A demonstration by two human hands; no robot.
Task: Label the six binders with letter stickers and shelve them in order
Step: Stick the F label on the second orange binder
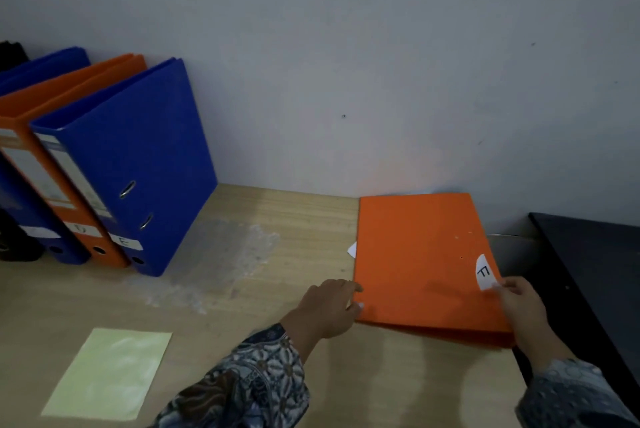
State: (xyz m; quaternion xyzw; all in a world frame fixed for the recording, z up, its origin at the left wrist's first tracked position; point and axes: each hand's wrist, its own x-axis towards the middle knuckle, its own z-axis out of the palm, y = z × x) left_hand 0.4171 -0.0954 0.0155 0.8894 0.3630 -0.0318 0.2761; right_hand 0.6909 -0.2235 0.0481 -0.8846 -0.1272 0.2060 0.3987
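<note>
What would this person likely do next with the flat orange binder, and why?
Probably smooth the F sticker down onto the orange binder: the right hand seems to pinch its near end, while the left hand holds the binder's left edge, steadying it.

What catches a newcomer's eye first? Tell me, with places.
The orange binder lying flat on the right of the desk, gripped at its left edge by the left hand while the right hand pinches the F sticker at its right edge. Next, the blue and orange binders standing in a row at left.
</note>
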